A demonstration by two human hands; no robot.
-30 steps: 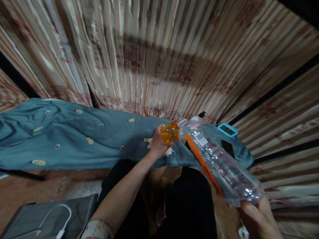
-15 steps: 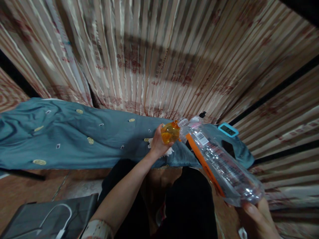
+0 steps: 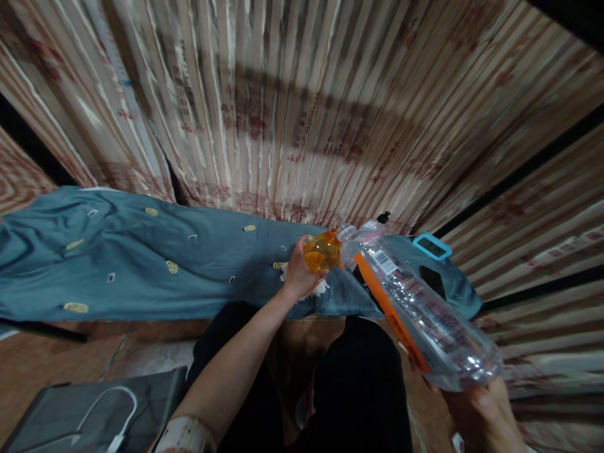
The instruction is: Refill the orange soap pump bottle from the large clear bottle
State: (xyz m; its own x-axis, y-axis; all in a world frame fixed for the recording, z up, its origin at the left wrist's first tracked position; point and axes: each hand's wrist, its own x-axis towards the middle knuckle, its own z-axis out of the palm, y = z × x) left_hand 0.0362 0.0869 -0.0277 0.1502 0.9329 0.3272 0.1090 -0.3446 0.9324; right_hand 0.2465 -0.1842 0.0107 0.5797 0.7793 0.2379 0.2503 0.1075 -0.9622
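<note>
My left hand (image 3: 296,277) is wrapped round a small, rounded amber see-through bottle (image 3: 322,250), held above the covered surface with its neck leaning right. In my right hand (image 3: 488,409) is the base end of a large clear plastic bottle (image 3: 425,308) with an orange label and a barcode. This bottle slants up to the left, its open neck right beside the amber bottle's mouth. Whether the two rims touch, I cannot tell. Some fingers of my right hand are hidden under the bottle. Torn white tissue (image 3: 319,289) lies just below my left hand.
A teal cloth (image 3: 141,258) with a pineapple print covers the narrow surface. Beyond the large bottle are a black-topped clear bottle (image 3: 376,226), a blue-framed digital display (image 3: 432,246) and a flat dark object (image 3: 433,281). Lower left, a grey case (image 3: 56,409) carries a white cable.
The large plastic bottle has shifted very slightly right and down with my right hand. My left hand and the amber bottle have hardly moved.
</note>
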